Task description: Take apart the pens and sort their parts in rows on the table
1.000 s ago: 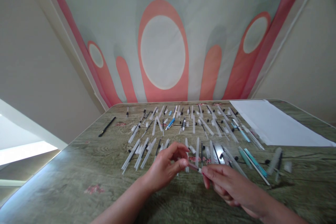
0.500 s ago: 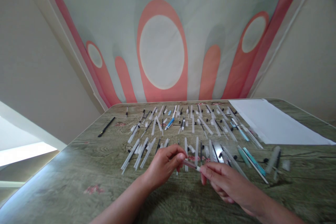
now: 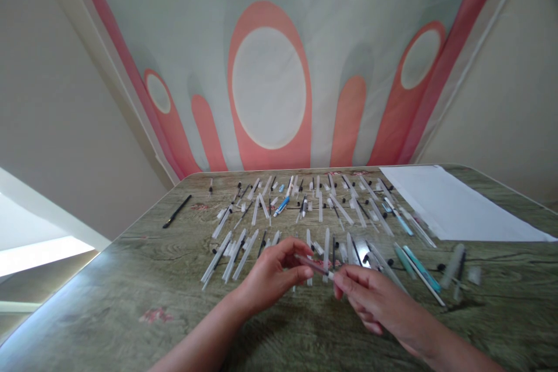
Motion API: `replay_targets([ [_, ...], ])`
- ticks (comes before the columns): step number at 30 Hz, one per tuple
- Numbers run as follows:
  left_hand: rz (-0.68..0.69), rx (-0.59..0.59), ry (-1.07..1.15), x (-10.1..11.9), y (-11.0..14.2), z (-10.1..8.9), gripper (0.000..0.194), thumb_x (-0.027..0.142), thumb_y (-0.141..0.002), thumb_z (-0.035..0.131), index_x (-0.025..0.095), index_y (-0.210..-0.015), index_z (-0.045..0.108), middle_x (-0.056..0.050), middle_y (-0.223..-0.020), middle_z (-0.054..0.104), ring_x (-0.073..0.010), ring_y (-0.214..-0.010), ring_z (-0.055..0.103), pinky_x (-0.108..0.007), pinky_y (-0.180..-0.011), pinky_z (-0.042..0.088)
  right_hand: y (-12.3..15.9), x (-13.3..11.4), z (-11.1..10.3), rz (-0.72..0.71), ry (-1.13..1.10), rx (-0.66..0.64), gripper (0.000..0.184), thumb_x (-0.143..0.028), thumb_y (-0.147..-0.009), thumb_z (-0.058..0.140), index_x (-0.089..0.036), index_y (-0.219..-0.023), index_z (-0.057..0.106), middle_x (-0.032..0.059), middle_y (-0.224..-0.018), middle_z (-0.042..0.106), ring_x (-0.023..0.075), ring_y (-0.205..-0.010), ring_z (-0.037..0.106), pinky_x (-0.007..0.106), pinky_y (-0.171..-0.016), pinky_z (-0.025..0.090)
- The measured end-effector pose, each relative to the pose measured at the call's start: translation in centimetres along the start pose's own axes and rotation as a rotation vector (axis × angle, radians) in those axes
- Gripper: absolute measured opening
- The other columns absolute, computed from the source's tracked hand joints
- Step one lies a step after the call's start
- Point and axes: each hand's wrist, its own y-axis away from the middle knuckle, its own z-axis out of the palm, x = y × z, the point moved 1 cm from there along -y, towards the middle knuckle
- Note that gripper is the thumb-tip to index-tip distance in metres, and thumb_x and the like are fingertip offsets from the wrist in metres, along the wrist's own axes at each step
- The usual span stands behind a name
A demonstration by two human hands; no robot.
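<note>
My left hand (image 3: 274, 270) is loosely curled round the rear part of a slim translucent pen (image 3: 317, 266), its thumb and index finger standing a little apart. A dark refill seems to show inside the barrel. At the pale tip end, my right hand (image 3: 370, 296) pinches the pen between thumb and fingers. The pen is held above the near side of the wood-grain table (image 3: 108, 302), slanting down to the right. Behind the hands lie clear pen barrels (image 3: 246, 253), dark refills (image 3: 261, 243) and small black pieces.
Rows of more pen parts spread over the middle and back. Teal pens (image 3: 421, 267) and a loose clear cap (image 3: 475, 275) lie at the right. A blue-and-white pen (image 3: 282, 204) is at the back. White paper (image 3: 462, 203) covers the far right; a black pen (image 3: 176, 212) lies left.
My left thumb and fingers have loosened and parted, exposing more of the pen's rear part. The right hand keeps its pinch at nearly the same spot.
</note>
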Motion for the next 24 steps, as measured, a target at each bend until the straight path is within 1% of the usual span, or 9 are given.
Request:
replay_targets([
  [4,-0.028,-0.014,0.086,-0.1,-0.1,0.0,0.025,0.033,-0.079,0.061,0.012,-0.090,0.053,-0.003,-0.079,0.058,-0.0081,-0.063,0.051,-0.022,-0.060,0.042,-0.2,0.2,-0.1,-0.021,-0.002,0.001,0.045,-0.063,-0.079,0.048,-0.018,-0.079,0.049,-0.0129,-0.048,0.022,0.0031,-0.037,0.016,0.016,-0.034,0.020],
  [8,-0.039,0.026,0.042,-0.7,-0.4,-0.2,0.027,0.036,-0.081,0.058,0.011,-0.090,0.053,-0.001,-0.070,0.057,-0.0082,-0.059,0.050,-0.021,-0.059,0.040,-0.3,0.4,-0.1,-0.041,0.015,0.009,0.045,-0.063,-0.079,0.048,-0.018,-0.079,0.050,-0.0126,-0.048,0.022,0.0033,-0.037,0.018,0.015,-0.033,0.023],
  [12,-0.032,0.029,-0.010,-1.0,-0.4,-0.3,0.029,0.039,-0.082,0.056,0.012,-0.088,0.053,-0.001,-0.067,0.057,-0.0095,-0.059,0.051,-0.022,-0.059,0.040,-0.3,0.3,-0.1,-0.086,0.031,-0.008,0.038,-0.056,-0.084,0.048,-0.018,-0.082,0.050,-0.0116,-0.050,0.024,0.0035,-0.039,0.020,0.014,-0.035,0.027],
  [15,-0.030,0.053,-0.118,-1.0,-0.4,-0.4,0.031,0.043,-0.082,0.053,0.012,-0.083,0.055,-0.001,-0.064,0.057,-0.0101,-0.059,0.051,-0.021,-0.058,0.038,-0.3,0.5,-0.1,-0.119,0.073,-0.006,0.034,-0.053,-0.084,0.049,-0.019,-0.087,0.050,-0.0103,-0.055,0.029,0.0033,-0.039,0.024,0.014,-0.034,0.027],
  [19,-0.007,0.087,-0.341,-0.8,-0.3,-0.5,0.038,0.047,-0.083,0.048,0.013,-0.072,0.058,0.000,-0.059,0.056,-0.0098,-0.056,0.048,-0.020,-0.056,0.034,-0.3,0.9,-0.2,-0.130,0.119,-0.001,0.033,-0.053,-0.085,0.048,-0.021,-0.095,0.050,-0.0095,-0.059,0.033,0.0031,-0.038,0.027,0.014,-0.034,0.027],
  [22,0.015,0.102,-0.451,-0.8,-0.2,-0.5,0.044,0.048,-0.085,0.044,0.013,-0.062,0.057,0.001,-0.055,0.052,-0.0090,-0.054,0.045,-0.020,-0.055,0.032,-0.3,0.8,-0.1,-0.095,0.096,0.008,0.032,-0.052,-0.085,0.048,-0.022,-0.095,0.049,-0.0090,-0.061,0.035,0.0030,-0.040,0.023,0.014,-0.033,0.021],
  [24,0.013,0.104,-0.432,-0.8,-0.2,-0.3,0.044,0.048,-0.085,0.044,0.013,-0.061,0.057,0.001,-0.055,0.052,-0.0091,-0.054,0.046,-0.021,-0.055,0.033,-0.2,0.6,0.0,-0.075,0.078,0.012,0.032,-0.052,-0.085,0.048,-0.022,-0.093,0.050,-0.0090,-0.060,0.033,0.0032,-0.042,0.021,0.013,-0.033,0.016],
])
